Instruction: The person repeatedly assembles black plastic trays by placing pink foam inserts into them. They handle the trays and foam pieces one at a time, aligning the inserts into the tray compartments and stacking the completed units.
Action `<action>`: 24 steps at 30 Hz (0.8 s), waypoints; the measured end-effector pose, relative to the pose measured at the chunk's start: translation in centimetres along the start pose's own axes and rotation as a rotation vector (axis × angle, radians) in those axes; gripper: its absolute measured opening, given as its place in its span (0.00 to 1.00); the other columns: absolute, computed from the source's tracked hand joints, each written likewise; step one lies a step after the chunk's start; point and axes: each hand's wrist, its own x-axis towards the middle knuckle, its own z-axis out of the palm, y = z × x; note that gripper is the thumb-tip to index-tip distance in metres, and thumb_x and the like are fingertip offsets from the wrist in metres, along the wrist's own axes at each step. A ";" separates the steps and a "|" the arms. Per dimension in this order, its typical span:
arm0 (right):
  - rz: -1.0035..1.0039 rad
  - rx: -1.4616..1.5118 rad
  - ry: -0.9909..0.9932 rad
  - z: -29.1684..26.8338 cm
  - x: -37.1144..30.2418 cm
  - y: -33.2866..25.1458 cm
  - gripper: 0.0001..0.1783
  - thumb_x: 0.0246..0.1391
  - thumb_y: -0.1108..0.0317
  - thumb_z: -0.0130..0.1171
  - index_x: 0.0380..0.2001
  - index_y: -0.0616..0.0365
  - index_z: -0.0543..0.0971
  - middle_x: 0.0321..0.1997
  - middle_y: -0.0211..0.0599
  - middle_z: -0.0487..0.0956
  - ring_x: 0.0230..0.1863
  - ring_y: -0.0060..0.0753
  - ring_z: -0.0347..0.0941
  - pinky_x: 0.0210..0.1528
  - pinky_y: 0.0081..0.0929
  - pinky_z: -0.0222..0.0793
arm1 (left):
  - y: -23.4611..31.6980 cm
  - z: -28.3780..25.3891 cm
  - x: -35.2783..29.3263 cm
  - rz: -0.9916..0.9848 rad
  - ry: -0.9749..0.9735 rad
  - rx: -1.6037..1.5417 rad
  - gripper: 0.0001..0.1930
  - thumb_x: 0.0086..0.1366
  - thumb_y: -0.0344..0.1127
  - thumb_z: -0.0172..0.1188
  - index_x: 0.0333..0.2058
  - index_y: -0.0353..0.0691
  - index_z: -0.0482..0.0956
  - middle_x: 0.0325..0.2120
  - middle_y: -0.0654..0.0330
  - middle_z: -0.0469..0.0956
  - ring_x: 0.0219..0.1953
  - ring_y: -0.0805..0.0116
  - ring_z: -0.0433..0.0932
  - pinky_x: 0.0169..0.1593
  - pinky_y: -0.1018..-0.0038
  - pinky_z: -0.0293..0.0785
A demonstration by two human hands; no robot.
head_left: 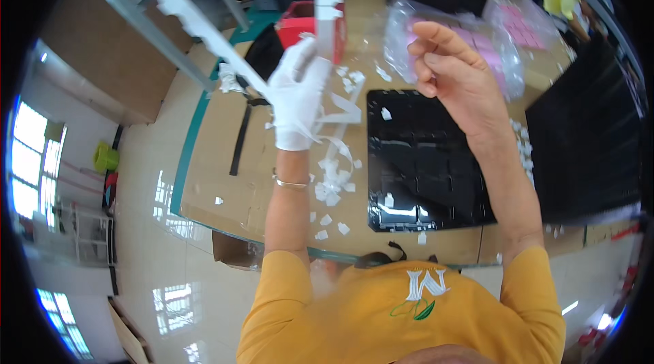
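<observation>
My left hand (298,95) wears a white glove and is closed on a long white notched strip (197,27). One length slants up to the far left; another white notched length (328,3) rises straight up beside the fingers. Whether the two lengths join inside the glove is hidden. My right hand (453,64), bare, hangs over the far part of a black glossy tray (436,160) with shallow square sections. Its fingers are loosely bent, thumb and forefinger apart, with nothing seen between them. Small white tabs (387,113) lie on the tray.
Cardboard covers the teal-edged table (225,160). White tabs and scraps (332,183) lie between my arms. A red box (300,20) stands beyond my left hand. Pink pieces in clear plastic (504,57) lie beyond the tray; a large black panel (579,132) stands at right.
</observation>
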 end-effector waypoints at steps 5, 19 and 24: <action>0.100 0.008 0.133 -6.1 -6.5 -1.8 0.21 0.56 0.77 0.50 0.54 0.61 0.75 0.42 0.33 0.77 0.34 0.19 0.70 0.32 0.17 0.65 | -0.8 -0.8 -0.6 -0.053 -0.031 -0.026 0.16 0.64 0.27 0.56 0.51 0.30 0.76 0.36 0.63 0.79 0.34 0.78 0.75 0.36 0.80 0.75; -0.733 -1.454 -0.036 1.9 0.0 1.4 0.33 0.48 0.82 0.53 0.60 0.48 0.71 0.35 0.37 0.69 0.34 0.39 0.71 0.35 0.35 0.72 | 1.5 2.2 -1.6 -0.088 -0.183 -0.139 0.25 0.59 0.21 0.55 0.58 0.29 0.70 0.46 0.60 0.77 0.43 0.77 0.75 0.48 0.77 0.73; -0.794 -1.616 -0.024 2.9 2.2 3.1 0.31 0.48 0.80 0.54 0.58 0.48 0.73 0.36 0.37 0.70 0.35 0.38 0.71 0.34 0.34 0.73 | 1.8 2.0 -1.9 -0.072 -0.181 -0.159 0.25 0.59 0.21 0.56 0.58 0.29 0.70 0.46 0.60 0.77 0.44 0.76 0.75 0.48 0.77 0.73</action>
